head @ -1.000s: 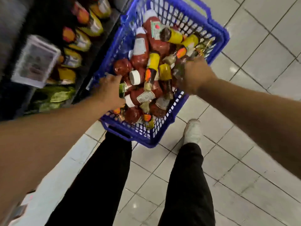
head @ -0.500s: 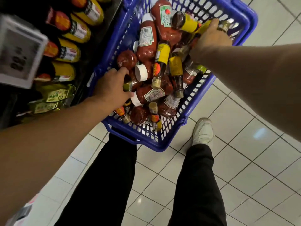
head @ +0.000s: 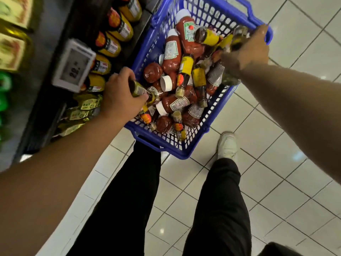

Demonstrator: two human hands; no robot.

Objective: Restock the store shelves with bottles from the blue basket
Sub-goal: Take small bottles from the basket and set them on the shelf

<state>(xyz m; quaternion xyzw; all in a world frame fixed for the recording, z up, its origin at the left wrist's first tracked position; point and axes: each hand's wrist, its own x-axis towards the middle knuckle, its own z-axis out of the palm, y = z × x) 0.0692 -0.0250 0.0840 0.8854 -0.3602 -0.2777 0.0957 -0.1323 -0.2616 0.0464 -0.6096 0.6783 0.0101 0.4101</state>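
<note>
Your left hand [head: 120, 97] is closed around a small dark bottle [head: 142, 90] with a yellow-green label, gripping it at the near left rim of the blue basket [head: 184, 152], just above the heap. Your right hand [head: 249, 50] reaches across to the far right corner and is wrapped around a dark bottle with a yellow label [head: 237, 38] — the view there is blurred, so it may hold more than one. The basket sits on the tiled floor [head: 276, 182] in front of your legs, piled with red ketchup bottles [head: 171, 52] and slim sauce bottles lying every way. Just left of the basket runs the store shelf [head: 83, 19], lined with yellow-labelled bottles [head: 118, 28], green-gold packets [head: 81, 111] below them, and a price tag [head: 73, 65] on its edge.
</note>
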